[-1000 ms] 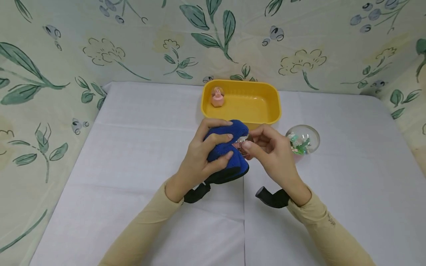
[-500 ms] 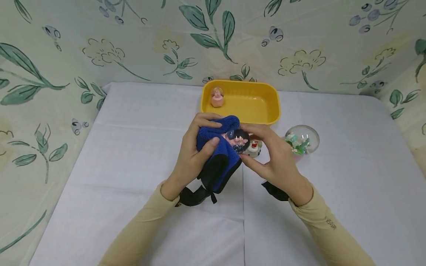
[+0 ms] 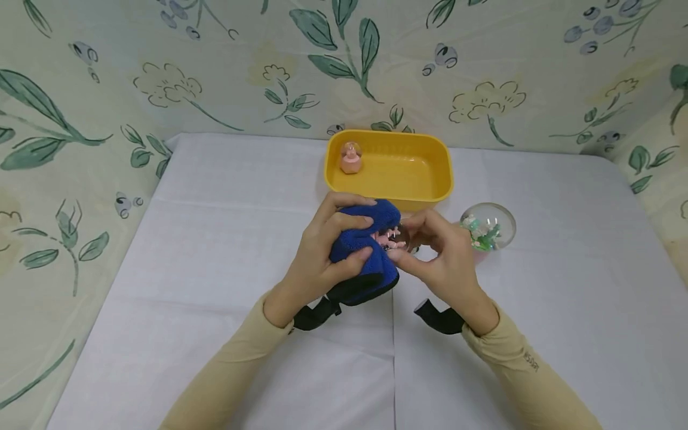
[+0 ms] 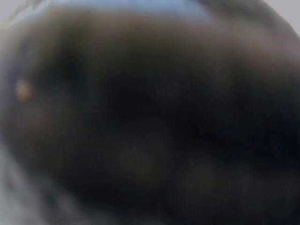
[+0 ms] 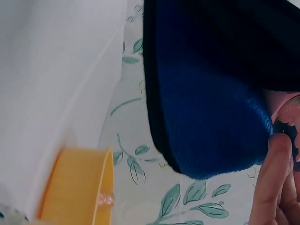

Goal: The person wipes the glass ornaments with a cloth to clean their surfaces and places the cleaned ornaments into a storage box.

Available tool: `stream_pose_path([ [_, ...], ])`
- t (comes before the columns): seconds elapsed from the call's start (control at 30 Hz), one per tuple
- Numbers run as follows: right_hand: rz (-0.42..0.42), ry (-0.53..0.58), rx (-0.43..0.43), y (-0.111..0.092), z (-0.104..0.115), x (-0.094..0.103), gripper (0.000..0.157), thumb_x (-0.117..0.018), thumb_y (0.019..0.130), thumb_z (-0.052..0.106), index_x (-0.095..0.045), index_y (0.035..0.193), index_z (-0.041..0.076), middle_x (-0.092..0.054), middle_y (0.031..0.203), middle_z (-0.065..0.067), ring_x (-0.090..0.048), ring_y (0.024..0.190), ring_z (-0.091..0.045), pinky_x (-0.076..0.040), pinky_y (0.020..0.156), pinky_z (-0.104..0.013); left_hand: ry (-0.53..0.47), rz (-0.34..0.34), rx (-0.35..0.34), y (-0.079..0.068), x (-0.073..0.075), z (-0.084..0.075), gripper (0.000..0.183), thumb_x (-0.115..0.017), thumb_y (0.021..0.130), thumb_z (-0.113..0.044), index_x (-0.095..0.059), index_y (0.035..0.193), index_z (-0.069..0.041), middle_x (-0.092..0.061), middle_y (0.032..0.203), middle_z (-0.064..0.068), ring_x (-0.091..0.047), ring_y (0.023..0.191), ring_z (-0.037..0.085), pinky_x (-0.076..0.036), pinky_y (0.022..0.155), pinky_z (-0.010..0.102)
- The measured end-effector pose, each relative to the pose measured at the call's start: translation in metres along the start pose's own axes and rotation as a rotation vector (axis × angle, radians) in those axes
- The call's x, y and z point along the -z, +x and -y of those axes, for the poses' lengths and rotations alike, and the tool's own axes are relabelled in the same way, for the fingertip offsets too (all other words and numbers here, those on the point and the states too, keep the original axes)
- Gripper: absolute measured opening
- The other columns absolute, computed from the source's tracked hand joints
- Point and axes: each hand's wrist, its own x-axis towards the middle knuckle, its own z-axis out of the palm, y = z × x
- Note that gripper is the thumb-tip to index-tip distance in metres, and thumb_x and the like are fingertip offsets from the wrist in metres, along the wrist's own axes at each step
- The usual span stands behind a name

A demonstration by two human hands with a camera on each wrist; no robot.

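Observation:
In the head view, my left hand (image 3: 317, 257) grips a folded blue cloth (image 3: 383, 266) with a black edge, bunched against a small snow globe (image 3: 390, 239). Pink figures show inside the clear dome. My right hand (image 3: 451, 257) pinches the dome from the right between thumb and fingers. The cloth hides the globe's left part. In the right wrist view the cloth (image 5: 206, 122) hangs beside the globe (image 5: 291, 115), and a fingertip lies at the dome. The left wrist view is dark and blurred.
Behind the hands stands a yellow tray (image 3: 450, 170), with a small pink snow globe (image 3: 351, 160) at its left end. A larger snow globe (image 3: 489, 227) with green and white decorations sits to the right. A white cloth (image 3: 236, 209) covers the table, backed by a floral curtain (image 3: 215, 65).
The cloth and small globe swung toward the left with the dome facing up, then returned toward the right. A small white-and-red item seen beside the globe is now mostly behind my right hand.

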Motion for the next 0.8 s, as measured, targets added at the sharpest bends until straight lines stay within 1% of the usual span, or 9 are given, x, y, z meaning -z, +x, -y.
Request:
stream_pose_path([
  [0.07,0.02,0.066,-0.09,-0.0007,0.0002,0.0002,0.051,-0.068,0.087,0.043,-0.058,0.093,-0.006,-0.065,0.081,-0.008,-0.061,0.067,-0.011,-0.053,0.065,-0.019,0.007,0.005,-0.018,-0.0013,-0.0008,0.0012,0.033,-0.049,0.098,-0.037,-0.052,0.106,-0.005,-0.048,0.118,0.022,-0.05,0.109,0.034,-0.046,0.094,0.042],
  [0.17,0.05,0.062,-0.125,0.0003,-0.0005,0.0005,0.052,-0.065,0.087,0.046,-0.059,0.096,-0.005,-0.066,0.084,-0.007,-0.062,0.07,-0.012,-0.053,0.067,-0.02,0.001,-0.006,-0.01,-0.0022,-0.0016,0.0027,0.033,-0.049,0.098,-0.036,-0.052,0.106,-0.005,-0.049,0.118,0.022,-0.05,0.109,0.033,-0.046,0.095,0.042],
  [0.23,0.053,0.005,-0.085,0.0013,-0.001,0.0007,0.056,-0.062,0.088,0.05,-0.06,0.1,-0.005,-0.066,0.088,-0.007,-0.062,0.074,-0.012,-0.053,0.07,-0.019,-0.02,-0.027,0.019,-0.002,-0.0017,0.0031,0.034,-0.049,0.098,-0.037,-0.052,0.106,-0.004,-0.049,0.118,0.021,-0.051,0.11,0.032,-0.046,0.095,0.042],
  [0.3,0.05,-0.051,-0.015,0.0019,-0.0015,0.0007,0.062,-0.059,0.089,0.052,-0.058,0.107,-0.007,-0.066,0.097,-0.011,-0.062,0.081,-0.014,-0.052,0.076,-0.019,-0.048,-0.056,0.056,-0.0012,-0.0011,0.0029,0.037,-0.048,0.098,-0.038,-0.052,0.106,-0.003,-0.05,0.118,0.021,-0.05,0.111,0.031,-0.045,0.095,0.042],
  [0.47,0.048,-0.13,0.171,0.0026,-0.0009,0.0011,0.061,-0.06,0.091,0.044,-0.05,0.12,-0.008,-0.058,0.119,-0.019,-0.057,0.105,-0.026,-0.047,0.091,-0.025,-0.148,-0.104,0.174,-0.0003,0.002,0.0022,0.048,-0.048,0.097,-0.044,-0.05,0.109,0.002,-0.05,0.121,0.019,-0.049,0.113,0.027,-0.044,0.095,0.043],
  [0.53,0.051,-0.157,0.235,0.0035,-0.0011,0.0013,0.057,-0.061,0.091,0.041,-0.051,0.12,-0.007,-0.058,0.118,-0.019,-0.055,0.107,-0.029,-0.045,0.095,-0.028,-0.178,-0.104,0.211,-0.0013,0.0028,0.0018,0.052,-0.047,0.097,-0.046,-0.05,0.11,0.004,-0.05,0.121,0.019,-0.049,0.114,0.026,-0.044,0.095,0.042],
  [0.6,0.049,-0.191,0.275,0.0041,-0.0015,0.0018,0.055,-0.061,0.092,0.041,-0.053,0.118,-0.006,-0.059,0.115,-0.019,-0.056,0.105,-0.029,-0.043,0.097,-0.028,-0.183,-0.095,0.224,-0.0025,0.003,0.001,0.053,-0.047,0.097,-0.047,-0.049,0.11,0.004,-0.05,0.121,0.019,-0.048,0.114,0.026,-0.043,0.096,0.042],
  [0.7,0.017,-0.215,0.282,0.0033,-0.002,0.0018,0.055,-0.061,0.091,0.043,-0.056,0.113,-0.008,-0.063,0.107,-0.018,-0.06,0.094,-0.028,-0.044,0.093,-0.023,-0.16,-0.072,0.207,-0.0031,0.0022,-0.0001,0.051,-0.046,0.098,-0.047,-0.05,0.11,0.003,-0.049,0.121,0.019,-0.048,0.114,0.026,-0.042,0.097,0.042],
  [0.8,-0.015,-0.198,0.219,0.0009,-0.0028,0.0001,0.058,-0.061,0.09,0.046,-0.058,0.106,-0.01,-0.065,0.098,-0.018,-0.062,0.081,-0.024,-0.047,0.084,-0.017,-0.105,-0.041,0.162,-0.0026,0.0007,-0.0002,0.046,-0.045,0.098,-0.045,-0.051,0.109,0.0,-0.048,0.121,0.019,-0.049,0.112,0.027,-0.044,0.096,0.041],
])
